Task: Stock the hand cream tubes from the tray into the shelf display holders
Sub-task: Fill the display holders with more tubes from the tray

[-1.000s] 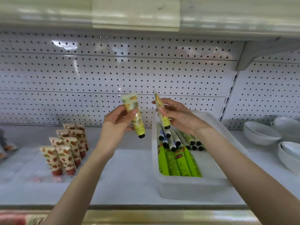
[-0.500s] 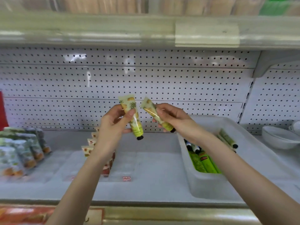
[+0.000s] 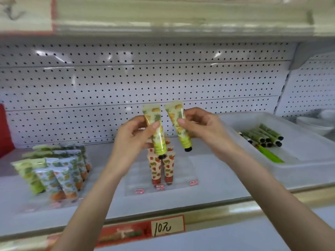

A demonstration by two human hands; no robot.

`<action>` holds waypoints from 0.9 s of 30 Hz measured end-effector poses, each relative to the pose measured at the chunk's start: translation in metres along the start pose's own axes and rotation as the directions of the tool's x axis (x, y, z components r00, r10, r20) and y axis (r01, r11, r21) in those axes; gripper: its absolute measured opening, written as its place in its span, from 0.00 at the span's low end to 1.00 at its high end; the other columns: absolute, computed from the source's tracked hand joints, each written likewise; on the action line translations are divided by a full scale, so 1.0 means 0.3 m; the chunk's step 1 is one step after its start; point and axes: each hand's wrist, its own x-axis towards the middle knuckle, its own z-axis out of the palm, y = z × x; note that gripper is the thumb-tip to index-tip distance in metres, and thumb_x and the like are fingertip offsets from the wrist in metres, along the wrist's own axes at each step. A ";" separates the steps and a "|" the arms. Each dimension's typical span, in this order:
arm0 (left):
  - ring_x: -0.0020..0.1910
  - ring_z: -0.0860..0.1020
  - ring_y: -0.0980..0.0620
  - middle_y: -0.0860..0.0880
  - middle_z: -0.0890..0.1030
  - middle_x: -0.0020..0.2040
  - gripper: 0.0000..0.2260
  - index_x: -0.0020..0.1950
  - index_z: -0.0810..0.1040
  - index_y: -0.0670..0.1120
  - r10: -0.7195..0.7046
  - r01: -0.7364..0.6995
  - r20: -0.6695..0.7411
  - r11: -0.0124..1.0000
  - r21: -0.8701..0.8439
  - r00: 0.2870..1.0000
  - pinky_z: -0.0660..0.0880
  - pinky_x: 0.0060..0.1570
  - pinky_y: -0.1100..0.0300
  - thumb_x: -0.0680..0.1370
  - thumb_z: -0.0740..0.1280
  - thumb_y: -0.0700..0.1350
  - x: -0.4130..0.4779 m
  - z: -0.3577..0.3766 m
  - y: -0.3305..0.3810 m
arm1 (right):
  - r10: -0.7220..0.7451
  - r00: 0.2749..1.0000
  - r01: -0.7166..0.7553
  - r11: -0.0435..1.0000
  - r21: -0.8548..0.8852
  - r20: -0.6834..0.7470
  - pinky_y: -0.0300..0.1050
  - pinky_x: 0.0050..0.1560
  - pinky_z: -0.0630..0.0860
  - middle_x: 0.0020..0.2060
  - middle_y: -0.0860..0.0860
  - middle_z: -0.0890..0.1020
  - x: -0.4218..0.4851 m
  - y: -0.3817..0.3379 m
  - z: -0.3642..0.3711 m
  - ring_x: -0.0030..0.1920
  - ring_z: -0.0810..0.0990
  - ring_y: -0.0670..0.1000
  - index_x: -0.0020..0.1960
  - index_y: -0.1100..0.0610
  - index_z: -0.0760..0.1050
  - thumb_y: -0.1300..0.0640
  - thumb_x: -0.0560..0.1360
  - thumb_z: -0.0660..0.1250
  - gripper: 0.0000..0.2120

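White pegboard (image 3: 126, 84) backs the shelf (image 3: 199, 180) where the left hand (image 3: 134, 140) pinches one pineapple-print hand cream tube (image 3: 156, 131), the right hand (image 3: 201, 125) another (image 3: 178, 124), caps down, above strawberry-print tubes (image 3: 162, 167).

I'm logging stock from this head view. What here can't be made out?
- Strawberry tubes: rear rows hidden behind the left hand and its pineapple tube.
- Tray: tube count unclear; tubes overlap.
- Small red price tags: print too small.
- Left tube group: motion-blurred.
- Bowls: blurred, cut off at the right edge.
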 end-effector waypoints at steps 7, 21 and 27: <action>0.42 0.82 0.57 0.51 0.83 0.44 0.06 0.49 0.80 0.48 -0.020 0.020 0.015 0.999 -0.025 1.000 0.78 0.34 0.64 0.72 0.69 0.43 -0.052 -0.081 -0.003 | 0.039 0.999 -0.039 0.999 0.017 -0.037 0.46 0.43 0.80 0.37 0.45 0.79 -0.081 -0.018 0.075 0.39 0.79 0.44 0.46 0.54 0.77 0.57 0.69 0.71 0.06; 0.41 0.81 0.60 0.55 0.84 0.41 0.05 0.46 0.80 0.50 -0.056 0.054 -0.054 0.998 -0.034 0.997 0.78 0.36 0.66 0.71 0.69 0.44 -0.245 -0.127 0.075 | 0.101 0.992 -0.101 0.995 0.000 0.073 0.51 0.44 0.80 0.42 0.50 0.77 -0.200 -0.065 0.145 0.42 0.79 0.47 0.51 0.58 0.77 0.55 0.69 0.71 0.13; 0.40 0.81 0.61 0.53 0.83 0.42 0.06 0.47 0.80 0.47 -0.070 0.067 -0.123 0.997 -0.027 0.990 0.79 0.36 0.65 0.71 0.69 0.43 -0.330 -0.196 0.074 | 0.114 0.989 -0.117 0.993 0.025 0.098 0.43 0.37 0.79 0.38 0.45 0.75 -0.232 -0.069 0.223 0.36 0.77 0.43 0.45 0.52 0.75 0.58 0.72 0.70 0.05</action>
